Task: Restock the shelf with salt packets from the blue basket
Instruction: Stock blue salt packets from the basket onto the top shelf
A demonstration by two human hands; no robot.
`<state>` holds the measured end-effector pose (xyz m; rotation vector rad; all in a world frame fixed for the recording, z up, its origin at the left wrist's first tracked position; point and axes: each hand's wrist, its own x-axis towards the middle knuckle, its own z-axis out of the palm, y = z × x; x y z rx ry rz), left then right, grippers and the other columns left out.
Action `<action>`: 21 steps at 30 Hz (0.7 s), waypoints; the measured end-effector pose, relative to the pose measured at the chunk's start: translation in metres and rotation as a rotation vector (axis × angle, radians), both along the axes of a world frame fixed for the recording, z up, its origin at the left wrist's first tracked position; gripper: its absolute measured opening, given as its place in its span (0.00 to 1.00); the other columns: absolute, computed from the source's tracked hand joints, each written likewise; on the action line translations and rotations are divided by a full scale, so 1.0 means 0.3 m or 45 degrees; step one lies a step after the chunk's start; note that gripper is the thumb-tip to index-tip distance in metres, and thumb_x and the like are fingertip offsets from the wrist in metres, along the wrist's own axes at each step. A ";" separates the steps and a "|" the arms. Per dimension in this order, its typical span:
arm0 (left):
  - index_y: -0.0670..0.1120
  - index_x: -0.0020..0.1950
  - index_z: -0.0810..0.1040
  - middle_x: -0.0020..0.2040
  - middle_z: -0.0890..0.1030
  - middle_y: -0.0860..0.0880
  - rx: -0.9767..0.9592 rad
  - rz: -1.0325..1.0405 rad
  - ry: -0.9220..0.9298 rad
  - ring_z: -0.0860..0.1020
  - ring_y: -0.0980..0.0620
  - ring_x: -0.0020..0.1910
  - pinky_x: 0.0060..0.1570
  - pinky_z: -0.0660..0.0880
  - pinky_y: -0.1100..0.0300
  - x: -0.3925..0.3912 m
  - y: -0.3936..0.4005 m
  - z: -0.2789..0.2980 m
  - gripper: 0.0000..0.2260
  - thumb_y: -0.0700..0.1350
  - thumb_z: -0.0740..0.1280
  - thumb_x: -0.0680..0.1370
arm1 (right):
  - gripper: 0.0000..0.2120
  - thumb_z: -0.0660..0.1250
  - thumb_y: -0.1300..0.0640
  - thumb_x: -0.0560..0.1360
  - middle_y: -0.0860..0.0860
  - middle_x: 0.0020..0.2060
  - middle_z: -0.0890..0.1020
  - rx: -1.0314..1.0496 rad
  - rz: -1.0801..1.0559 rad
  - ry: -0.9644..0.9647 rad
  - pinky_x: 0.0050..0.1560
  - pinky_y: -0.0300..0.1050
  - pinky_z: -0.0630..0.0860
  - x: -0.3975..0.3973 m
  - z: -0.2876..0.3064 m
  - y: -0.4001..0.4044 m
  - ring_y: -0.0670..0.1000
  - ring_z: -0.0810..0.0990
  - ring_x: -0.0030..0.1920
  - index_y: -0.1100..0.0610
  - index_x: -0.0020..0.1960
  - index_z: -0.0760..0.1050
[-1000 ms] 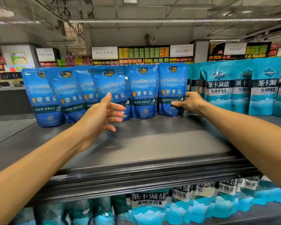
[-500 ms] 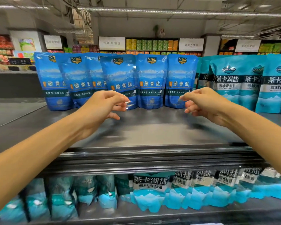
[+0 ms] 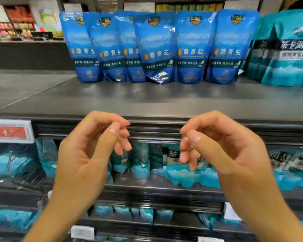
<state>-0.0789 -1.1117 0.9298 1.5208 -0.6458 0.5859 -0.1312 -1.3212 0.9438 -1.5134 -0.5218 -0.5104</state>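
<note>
Bare-skinned, the left hand (image 3: 87, 151) and right hand (image 3: 222, 149) hang in front of the shelf's (image 3: 147, 102) front edge, palms turned inward, fingers loosely curled, holding nothing and apart from each other. Red price tag (image 3: 10, 131) sits on the front rail near the left end. Teal packets (image 3: 285, 49) stand at the right end; more teal packets fill the lower shelves, partly hidden by the hands. Blue salt packets (image 3: 157, 48), six, stand upright along the shelf's back edge, long axis vertical, fronts toward the camera, overlapping.
</note>
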 end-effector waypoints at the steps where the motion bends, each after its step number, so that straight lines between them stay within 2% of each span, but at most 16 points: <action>1: 0.55 0.49 0.83 0.40 0.82 0.50 -0.011 0.023 0.050 0.80 0.45 0.36 0.38 0.76 0.60 -0.028 0.033 -0.055 0.10 0.59 0.67 0.79 | 0.06 0.68 0.53 0.75 0.55 0.36 0.81 0.001 0.038 0.045 0.34 0.39 0.76 -0.009 -0.049 0.030 0.51 0.81 0.33 0.55 0.47 0.80; 4: 0.53 0.48 0.83 0.39 0.82 0.48 -0.066 0.152 0.263 0.80 0.46 0.35 0.37 0.77 0.61 -0.113 0.106 -0.244 0.11 0.59 0.67 0.78 | 0.07 0.69 0.52 0.75 0.55 0.36 0.80 0.016 0.145 0.221 0.34 0.40 0.75 -0.028 -0.223 0.110 0.52 0.80 0.33 0.56 0.47 0.79; 7: 0.52 0.47 0.82 0.39 0.83 0.47 -0.142 0.314 0.512 0.79 0.53 0.33 0.37 0.76 0.65 -0.208 0.175 -0.458 0.05 0.49 0.68 0.81 | 0.05 0.70 0.51 0.73 0.55 0.34 0.80 0.036 0.187 0.505 0.34 0.46 0.72 -0.038 -0.410 0.183 0.53 0.78 0.32 0.53 0.44 0.80; 9: 0.54 0.47 0.82 0.38 0.83 0.48 -0.149 0.391 0.659 0.78 0.56 0.32 0.36 0.74 0.68 -0.276 0.221 -0.581 0.08 0.45 0.64 0.80 | 0.04 0.69 0.58 0.74 0.55 0.31 0.80 0.015 0.169 0.611 0.32 0.47 0.73 -0.047 -0.533 0.222 0.52 0.77 0.30 0.53 0.41 0.80; 11: 0.56 0.47 0.82 0.38 0.82 0.48 -0.144 0.442 0.800 0.77 0.55 0.32 0.36 0.74 0.66 -0.353 0.268 -0.692 0.10 0.45 0.62 0.79 | 0.14 0.67 0.69 0.78 0.54 0.30 0.79 -0.013 0.156 0.700 0.31 0.43 0.73 -0.069 -0.656 0.261 0.51 0.76 0.29 0.53 0.39 0.81; 12: 0.55 0.48 0.81 0.37 0.82 0.48 -0.153 0.469 0.861 0.77 0.54 0.33 0.35 0.73 0.64 -0.392 0.289 -0.741 0.09 0.45 0.62 0.80 | 0.18 0.66 0.71 0.78 0.53 0.29 0.79 -0.017 0.156 0.758 0.31 0.40 0.73 -0.086 -0.712 0.276 0.50 0.76 0.29 0.52 0.38 0.81; 13: 0.53 0.49 0.80 0.37 0.82 0.48 -0.174 0.502 0.922 0.77 0.53 0.33 0.34 0.73 0.62 -0.426 0.307 -0.788 0.08 0.45 0.62 0.81 | 0.18 0.66 0.70 0.79 0.53 0.29 0.79 -0.033 0.163 0.811 0.31 0.39 0.72 -0.104 -0.758 0.287 0.49 0.75 0.28 0.51 0.38 0.81; 16: 0.44 0.52 0.79 0.38 0.82 0.50 -0.252 0.625 1.118 0.78 0.52 0.33 0.32 0.73 0.62 -0.545 0.346 -0.931 0.07 0.39 0.61 0.84 | 0.09 0.68 0.56 0.79 0.51 0.30 0.80 -0.161 0.219 0.941 0.30 0.39 0.71 -0.190 -0.908 0.329 0.47 0.76 0.29 0.48 0.41 0.80; 19: 0.42 0.55 0.78 0.38 0.82 0.52 -0.263 0.670 1.263 0.78 0.54 0.33 0.30 0.72 0.64 -0.645 0.354 -1.019 0.08 0.38 0.59 0.85 | 0.05 0.67 0.49 0.76 0.49 0.31 0.81 -0.275 0.307 1.054 0.31 0.37 0.72 -0.268 -1.031 0.336 0.46 0.77 0.30 0.46 0.43 0.81; 21: 0.43 0.54 0.78 0.38 0.82 0.53 -0.327 0.763 1.337 0.77 0.54 0.32 0.30 0.72 0.65 -0.702 0.353 -1.054 0.08 0.39 0.59 0.85 | 0.06 0.66 0.47 0.75 0.50 0.31 0.81 -0.361 0.393 1.090 0.31 0.36 0.73 -0.299 -1.090 0.327 0.46 0.78 0.31 0.46 0.45 0.80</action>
